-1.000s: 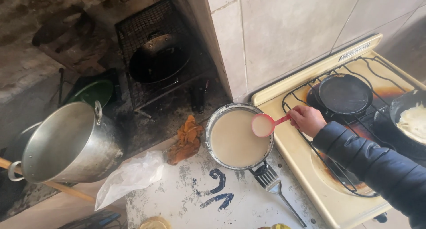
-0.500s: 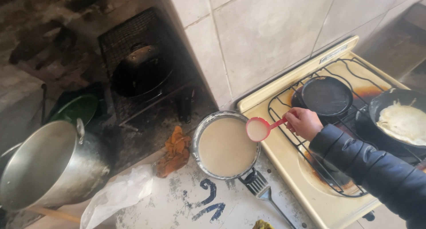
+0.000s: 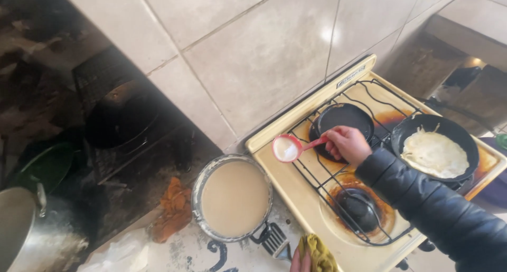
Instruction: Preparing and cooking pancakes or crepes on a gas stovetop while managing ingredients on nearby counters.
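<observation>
Right hand (image 3: 346,144): fingers clamped on the handle end of a pink ladle (image 3: 288,148), batter-filled, held level over the stove's (image 3: 274,169) left edge beside the batter pot (image 3: 232,198). Light and rigid, but spill-prone. Left hand (image 3: 302,261): fingers grip a yellow cloth (image 3: 317,251).

Home kitchen, well used. Cream gas stove (image 3: 296,198) with black wire grates and scorched burners, frying pan (image 3: 435,145) holding a pancake, bowl of batter (image 3: 233,198), tiled wall (image 3: 264,55), big metal pot (image 3: 26,230).

open stove edge (image 3: 296,198) beside batter bowl (image 3: 232,198)
</observation>
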